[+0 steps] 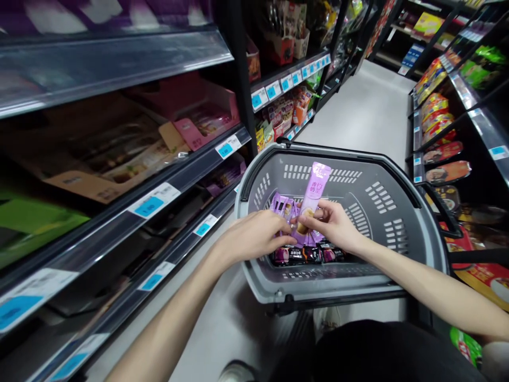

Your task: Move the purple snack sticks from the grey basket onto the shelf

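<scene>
My right hand [336, 223] pinches the lower part of a purple snack sachet [315, 185], which stands tilted upright above the basket. The sachet has a rounded tan picture near its lower end. Close beside it, my left hand [260, 233] reaches over the basket's left side, thumb and fingers apart and curved. Its fingertips are near the held sachet and the loose purple packets [283, 204], though contact is unclear. Under both hands, black packets [296, 255] lie inside the grey shopping basket [342, 154]. The hands partly hide the basket's contents.
On the left, store shelves [145, 204] with price tags hold boxed snacks, including a pink carton [191, 132]. Another shelf [473, 114] with bright packets lines the right. Between them runs a pale aisle floor [366, 101]. A shoe [236, 371] shows below the basket.
</scene>
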A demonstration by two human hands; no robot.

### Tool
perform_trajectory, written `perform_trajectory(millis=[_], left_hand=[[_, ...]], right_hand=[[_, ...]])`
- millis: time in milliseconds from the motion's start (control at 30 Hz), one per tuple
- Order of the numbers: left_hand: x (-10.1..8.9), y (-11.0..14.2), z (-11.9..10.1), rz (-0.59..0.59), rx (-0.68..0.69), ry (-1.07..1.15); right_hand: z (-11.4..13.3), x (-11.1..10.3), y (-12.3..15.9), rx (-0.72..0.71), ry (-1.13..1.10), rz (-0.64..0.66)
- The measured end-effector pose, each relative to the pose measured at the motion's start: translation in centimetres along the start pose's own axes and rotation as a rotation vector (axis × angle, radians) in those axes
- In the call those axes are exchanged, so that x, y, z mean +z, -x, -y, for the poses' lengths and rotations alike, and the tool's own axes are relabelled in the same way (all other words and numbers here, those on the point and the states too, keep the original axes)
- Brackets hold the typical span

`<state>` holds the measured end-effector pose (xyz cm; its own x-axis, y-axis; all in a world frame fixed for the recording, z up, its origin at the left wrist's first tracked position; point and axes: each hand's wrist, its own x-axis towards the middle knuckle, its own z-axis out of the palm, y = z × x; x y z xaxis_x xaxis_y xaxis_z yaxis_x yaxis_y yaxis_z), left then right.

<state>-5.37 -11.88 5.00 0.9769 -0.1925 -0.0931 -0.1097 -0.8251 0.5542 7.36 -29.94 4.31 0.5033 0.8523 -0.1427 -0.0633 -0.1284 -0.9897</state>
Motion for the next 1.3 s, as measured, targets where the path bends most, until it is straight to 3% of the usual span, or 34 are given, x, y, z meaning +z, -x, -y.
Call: perform_trajectory(millis=[167,300,467,700,800,867,1000,1133,1300], left_hand=[[-0.3,0.0,-0.3,-0.086,0.006,0.069],[-0.4,0.1,-0.4,-0.221,0.048,0.154],[-0.3,0.2,-0.3,-0.411,0.091,0.235],[-0.5,0.2,-0.8,-0.446,0.084,0.221],[-1.4,0.8,-0.8,-0.520,0.047,0.209],[-2.3,2.0,-0.3,-0.630,-0.019,0.284],[-3.5,5.8,1.1,-0.916,-0.190,0.654],[-2.4,10.7,1.8,-1.227,-0.288,0.888],[1.3,17.1,1.2,-1.273,-0.507,1.215]], right_hand=[[0.3,0.2,0.2,-0.037,0.017,-0.012],[0.7,0.7,0.5,-0.101,0.022,-0.031],[1.3,0.8,0.8,-0.070,0.086,-0.094],[0.7,0.2,0.5,-0.018,0.064,-0.075],[0.6,0.1,0.3,0.024,0.040,-0.076],[0.7,0.1,0.3,0.045,0.028,-0.068],[1.2,0.0,0.5,0.068,0.050,0.015],[1.2,0.1,0.7,0.086,0.082,0.092],[0.2,0.3,0.9,0.183,0.056,0.146]])
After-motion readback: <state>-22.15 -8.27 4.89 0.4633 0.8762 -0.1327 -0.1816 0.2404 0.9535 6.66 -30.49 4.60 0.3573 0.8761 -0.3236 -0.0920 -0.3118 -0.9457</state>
